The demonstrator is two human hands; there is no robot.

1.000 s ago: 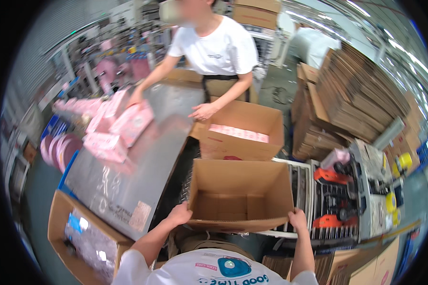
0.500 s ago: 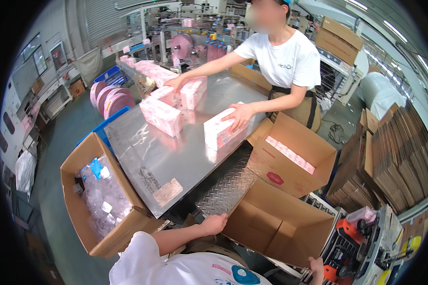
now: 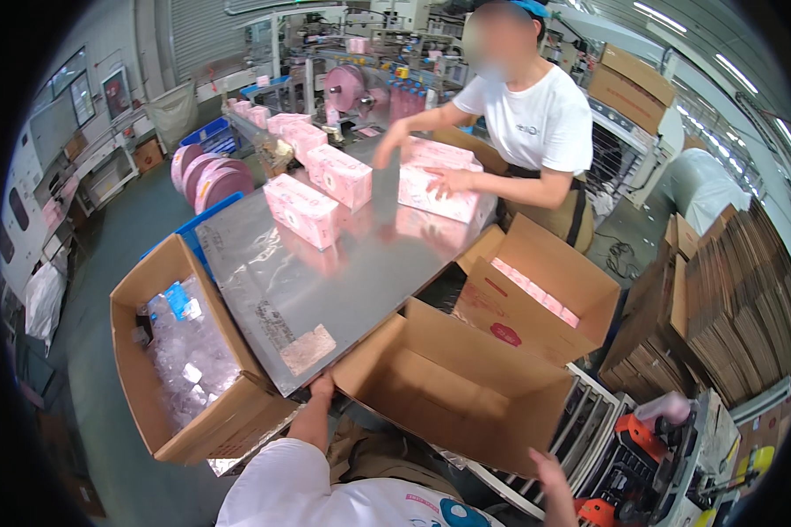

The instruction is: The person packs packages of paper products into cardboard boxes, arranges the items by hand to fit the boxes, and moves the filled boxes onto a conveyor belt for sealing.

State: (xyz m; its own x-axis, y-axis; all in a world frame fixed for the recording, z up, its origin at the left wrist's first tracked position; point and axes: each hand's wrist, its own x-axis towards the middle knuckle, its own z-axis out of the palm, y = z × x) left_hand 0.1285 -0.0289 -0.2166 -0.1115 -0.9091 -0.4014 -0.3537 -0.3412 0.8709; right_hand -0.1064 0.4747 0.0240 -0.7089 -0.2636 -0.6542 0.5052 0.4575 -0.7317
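An empty open cardboard box (image 3: pixel 466 378) sits tilted in front of me, its far left corner against the metal table (image 3: pixel 264 299). My left hand (image 3: pixel 322 386) is closed at the box's left edge, close beside the table corner; its fingertips are partly hidden. At the near right corner of the box, my right hand (image 3: pixel 549 479) grips the rim, slightly blurred. Across the table a co-worker's hand (image 3: pixel 448 183) rests on a block of pink-and-white wrapped packs (image 3: pixel 439 198); their other hand is smeared by motion.
More pink packs (image 3: pixel 301 211) stand on the table. A carton with packs inside (image 3: pixel 536 329) is beyond my box. On the left is a carton of clear plastic (image 3: pixel 193 369). Roller conveyor (image 3: pixel 571 422), orange-and-black machine (image 3: pixel 637 448) and stacked flat cardboard (image 3: pixel 729 290) lie to the right.
The box has moved left and toward the table, both my hands going left with it. The co-worker has slid a pack block back and to the right, joining it with others.
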